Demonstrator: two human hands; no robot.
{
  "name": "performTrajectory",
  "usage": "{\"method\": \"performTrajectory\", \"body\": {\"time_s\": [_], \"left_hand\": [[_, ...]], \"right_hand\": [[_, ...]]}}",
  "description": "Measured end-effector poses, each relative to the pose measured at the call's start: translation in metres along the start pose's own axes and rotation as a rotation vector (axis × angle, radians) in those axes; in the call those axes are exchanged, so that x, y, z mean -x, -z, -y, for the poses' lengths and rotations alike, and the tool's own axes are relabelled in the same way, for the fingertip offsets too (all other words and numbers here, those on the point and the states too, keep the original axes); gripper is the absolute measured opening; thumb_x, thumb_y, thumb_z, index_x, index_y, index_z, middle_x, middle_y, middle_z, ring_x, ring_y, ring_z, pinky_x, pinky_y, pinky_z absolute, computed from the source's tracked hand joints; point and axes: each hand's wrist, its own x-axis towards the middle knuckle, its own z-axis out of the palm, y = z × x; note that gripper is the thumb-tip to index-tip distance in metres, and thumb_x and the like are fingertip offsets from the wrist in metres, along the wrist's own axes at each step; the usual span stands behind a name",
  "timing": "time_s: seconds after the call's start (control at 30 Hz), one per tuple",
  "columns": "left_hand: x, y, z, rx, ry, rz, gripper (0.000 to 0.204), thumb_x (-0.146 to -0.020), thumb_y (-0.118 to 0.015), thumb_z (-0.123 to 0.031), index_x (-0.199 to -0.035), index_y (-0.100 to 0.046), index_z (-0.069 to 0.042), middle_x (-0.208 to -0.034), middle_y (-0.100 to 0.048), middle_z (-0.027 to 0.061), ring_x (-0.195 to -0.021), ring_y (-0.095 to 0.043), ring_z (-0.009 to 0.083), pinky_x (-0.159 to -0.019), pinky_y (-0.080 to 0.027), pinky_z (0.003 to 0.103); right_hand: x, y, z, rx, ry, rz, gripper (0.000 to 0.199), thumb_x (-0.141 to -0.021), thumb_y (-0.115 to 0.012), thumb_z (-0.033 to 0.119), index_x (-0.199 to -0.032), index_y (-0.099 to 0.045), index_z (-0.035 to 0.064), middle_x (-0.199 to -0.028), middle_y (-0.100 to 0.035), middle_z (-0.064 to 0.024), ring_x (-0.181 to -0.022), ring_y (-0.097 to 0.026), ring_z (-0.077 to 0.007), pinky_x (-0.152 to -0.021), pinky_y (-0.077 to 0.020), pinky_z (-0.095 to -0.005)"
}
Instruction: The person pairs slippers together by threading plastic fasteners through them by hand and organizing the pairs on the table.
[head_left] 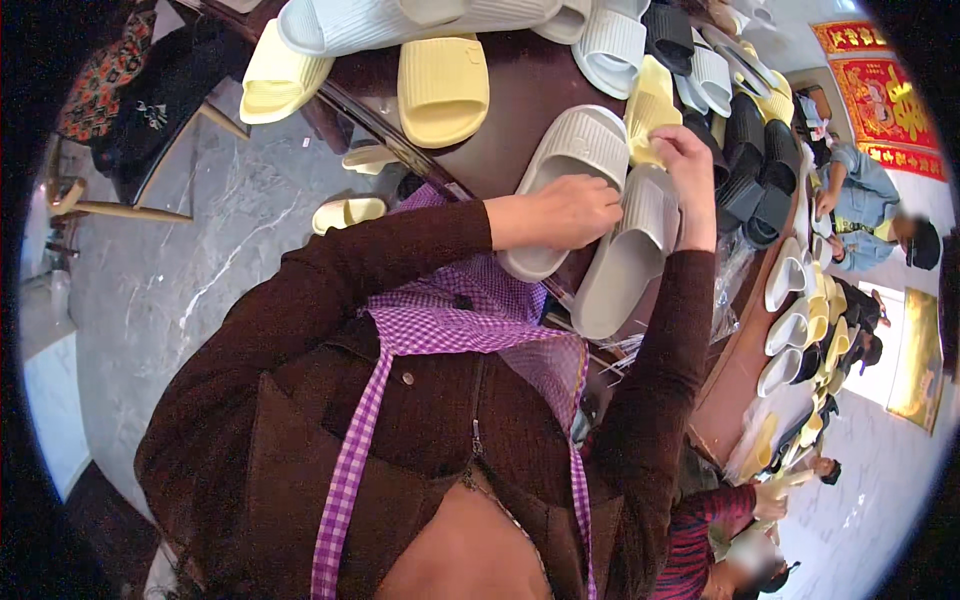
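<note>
My left hand (565,212) rests on a grey slide sandal (570,160), fingers curled against its strap. My right hand (688,170) pinches a yellow cloth (650,110) above a second grey sandal (625,255), which lies just beside the first on the brown table (500,100). More yellow, white and black sandals lie beyond my fingers.

Center of the frame: the person's left hand (570,210) rests on a grey slide sandal (560,170), while the right hand (690,170) presses a yellow cloth (650,110) against a second grey sandal (625,260) just beside it. More yellow, white and black sandals (745,160) crowd the brown table (500,110) up top.
</note>
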Motion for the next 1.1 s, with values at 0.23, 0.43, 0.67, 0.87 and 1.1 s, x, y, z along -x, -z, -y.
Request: {"method": "performTrajectory", "body": {"time_s": [0.23, 0.43, 0.67, 0.87, 1.1], "left_hand": [[0.002, -0.002, 0.001, 0.032, -0.012, -0.028, 0.008, -0.069, -0.060, -0.010, -0.069, -0.053, -0.005, -0.073, -0.053, 0.0083, -0.072, -0.055, 0.0254, -0.063, -0.047, 0.037], [0.004, 0.003, 0.002, 0.026, 0.012, 0.028, 0.006, -0.072, -0.059, -0.010, -0.074, -0.056, -0.005, -0.076, -0.056, 0.0092, -0.076, -0.058, 0.0258, -0.067, -0.049, 0.037], [-0.030, 0.033, -0.015, 0.241, 0.048, -0.313, 0.015, -0.078, -0.056, -0.009, -0.092, -0.058, -0.002, -0.086, -0.057, 0.0133, -0.085, -0.059, 0.0281, -0.072, -0.048, 0.035], [-0.085, 0.017, 0.015, 0.502, 0.455, -0.119, 0.017, -0.084, -0.054, -0.009, -0.095, -0.059, 0.003, -0.081, -0.060, 0.0119, -0.071, -0.060, 0.0219, -0.061, -0.048, 0.031], [-0.079, -0.009, 0.024, 0.970, 0.819, 0.055, 0.016, -0.087, -0.056, -0.013, -0.090, -0.061, 0.002, -0.069, -0.058, 0.0033, -0.054, -0.050, 0.0065, -0.046, -0.039, 0.022]], "right_hand": [[-0.028, -0.028, -0.008, 0.205, 0.386, 0.196, 0.010, -0.084, -0.054, -0.002, -0.091, -0.060, 0.0031, -0.082, -0.061, 0.0014, -0.077, -0.056, -0.0138, -0.072, -0.0448, -0.0257], [-0.013, -0.010, -0.004, 0.511, 0.231, 0.095, 0.008, -0.086, -0.051, -0.002, -0.087, -0.057, 0.0033, -0.084, -0.059, 0.0016, -0.076, -0.053, -0.0124, -0.070, -0.0433, -0.0242], [0.032, -0.006, -0.005, -0.180, 0.171, -0.261, 0.009, -0.087, -0.050, -0.003, -0.089, -0.056, 0.0032, -0.082, -0.056, 0.0018, -0.072, -0.049, -0.0065, -0.066, -0.0413, -0.0202], [0.052, -0.025, 0.009, -0.312, 0.298, -0.435, 0.009, -0.087, -0.050, -0.004, -0.089, -0.055, 0.0028, -0.083, -0.056, 0.0008, -0.073, -0.049, -0.0055, -0.067, -0.0425, -0.0205], [0.062, -0.034, 0.010, -0.404, 0.260, -0.621, 0.007, -0.087, -0.052, 0.000, -0.092, -0.057, 0.0004, -0.080, -0.057, -0.0002, -0.071, -0.050, -0.0062, -0.066, -0.0431, -0.0201]]}}
